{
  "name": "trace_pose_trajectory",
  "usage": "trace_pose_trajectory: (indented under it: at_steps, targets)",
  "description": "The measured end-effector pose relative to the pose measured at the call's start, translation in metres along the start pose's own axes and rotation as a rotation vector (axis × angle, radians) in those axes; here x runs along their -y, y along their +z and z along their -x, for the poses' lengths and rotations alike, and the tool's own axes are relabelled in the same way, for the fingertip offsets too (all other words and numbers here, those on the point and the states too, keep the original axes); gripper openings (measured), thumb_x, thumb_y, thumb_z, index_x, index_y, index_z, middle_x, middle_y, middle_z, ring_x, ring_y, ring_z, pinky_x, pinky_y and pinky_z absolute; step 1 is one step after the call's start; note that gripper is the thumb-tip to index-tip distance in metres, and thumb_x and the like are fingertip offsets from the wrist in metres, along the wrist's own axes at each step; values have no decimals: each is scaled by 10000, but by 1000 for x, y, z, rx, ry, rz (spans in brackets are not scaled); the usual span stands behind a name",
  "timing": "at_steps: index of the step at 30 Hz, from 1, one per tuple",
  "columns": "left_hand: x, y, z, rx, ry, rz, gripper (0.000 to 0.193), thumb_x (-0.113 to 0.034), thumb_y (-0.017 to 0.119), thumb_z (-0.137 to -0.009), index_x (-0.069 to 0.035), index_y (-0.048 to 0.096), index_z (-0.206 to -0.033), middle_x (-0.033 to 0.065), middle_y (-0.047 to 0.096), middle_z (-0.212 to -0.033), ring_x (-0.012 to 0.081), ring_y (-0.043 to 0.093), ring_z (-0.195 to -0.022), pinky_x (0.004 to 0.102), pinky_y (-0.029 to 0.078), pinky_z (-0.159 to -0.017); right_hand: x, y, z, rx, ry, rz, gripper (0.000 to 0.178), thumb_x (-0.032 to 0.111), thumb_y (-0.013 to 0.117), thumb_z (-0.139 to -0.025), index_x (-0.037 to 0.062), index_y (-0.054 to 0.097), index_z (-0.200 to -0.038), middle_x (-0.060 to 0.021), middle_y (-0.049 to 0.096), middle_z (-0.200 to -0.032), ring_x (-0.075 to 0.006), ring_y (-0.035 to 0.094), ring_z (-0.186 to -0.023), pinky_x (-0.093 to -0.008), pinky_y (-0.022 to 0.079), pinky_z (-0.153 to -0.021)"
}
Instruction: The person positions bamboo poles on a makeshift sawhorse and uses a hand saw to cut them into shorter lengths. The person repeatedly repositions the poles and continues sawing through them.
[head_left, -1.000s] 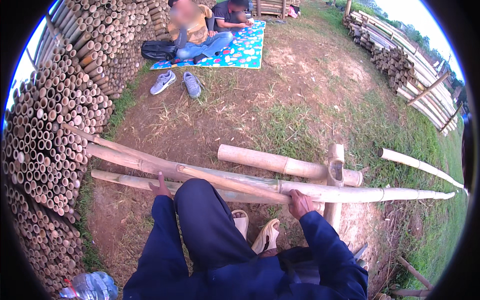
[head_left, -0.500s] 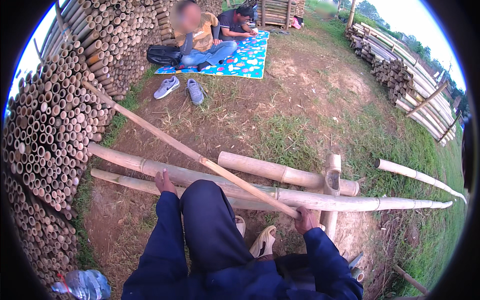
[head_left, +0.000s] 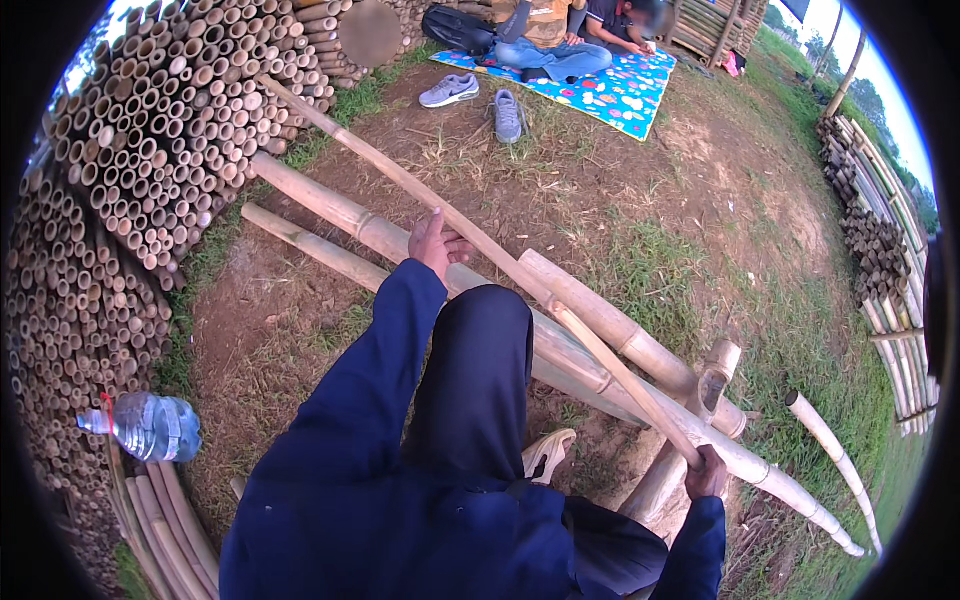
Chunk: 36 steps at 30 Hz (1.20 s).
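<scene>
A long, narrow bamboo strip (head_left: 510, 262) slants from the stacked poles at the upper left down to my right side. My right hand (head_left: 706, 474) is closed around its near end. Just below the strip's middle, my left hand (head_left: 437, 245) is open with fingers apart; a fingertip reaches the strip's edge, though I cannot tell if it presses on it. Beneath lies a thick bamboo pole (head_left: 335, 207), with a thinner pole (head_left: 310, 245) beside it. The poles pass in front of my raised knee, which hides part of them.
Stacked bamboo (head_left: 150, 130) rises on the left, near a plastic bottle (head_left: 155, 427). A short thick bamboo piece (head_left: 620, 325) lies beyond the poles, by a notched bamboo post (head_left: 715, 375). Two people sit on a blue patterned mat (head_left: 620, 95); grey shoes (head_left: 507, 117) stand before it.
The view has swung left and downward. My left hand has moved from above the thick pole up to the bamboo strip. My right hand keeps hold of the strip's near end.
</scene>
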<state>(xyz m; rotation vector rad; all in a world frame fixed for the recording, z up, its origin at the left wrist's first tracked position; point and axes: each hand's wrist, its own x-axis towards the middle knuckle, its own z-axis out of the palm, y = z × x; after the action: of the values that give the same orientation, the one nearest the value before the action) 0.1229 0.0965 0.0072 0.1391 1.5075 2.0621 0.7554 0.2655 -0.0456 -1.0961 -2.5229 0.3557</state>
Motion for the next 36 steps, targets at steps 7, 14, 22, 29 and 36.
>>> trace_pose_trajectory:
  at_steps: [7,14,22,29,36]
  targets:
    - [0,22,30,75,-147,83,472,-472,656,-1018,-74,597,-1266,102,697,-843,216,722,-752,377,609,-703,-36,-67,-10,1,22,191,183,-16,663,-825,37,603,-990,-222,664,-907,-472,650,-899,-516,506,-795]
    - [-3,27,35,54,-113,113,313,-343,655,-1027,-85,581,-1188,130,674,-1136,252,682,-1097,381,594,-889,43,-87,-50,-148,-239,285,586,123,831,-765,84,641,-1318,-157,612,-988,-404,591,-926,-509,457,-902]
    - [18,13,24,11,-182,171,415,-199,660,-1018,-22,384,-1272,243,643,-1095,330,725,-980,474,652,-836,13,-99,-52,-44,-156,158,515,109,837,-757,66,691,-1249,-161,655,-1015,-399,600,-941,-511,459,-870]
    - [16,3,16,-91,-26,68,324,-145,651,-1009,-1,437,-1204,219,659,-1096,353,731,-999,458,655,-804,37,-95,-65,5,-122,107,453,108,820,-762,50,711,-1197,-153,658,-944,-381,599,-906,-473,457,-857]
    - [26,-22,-8,-106,-20,46,303,-133,625,-1021,21,451,-1215,232,670,-1128,363,730,-1029,453,650,-807,42,-77,-79,-34,-130,87,480,112,844,-734,64,727,-1196,-131,660,-939,-352,608,-903,-460,459,-874]
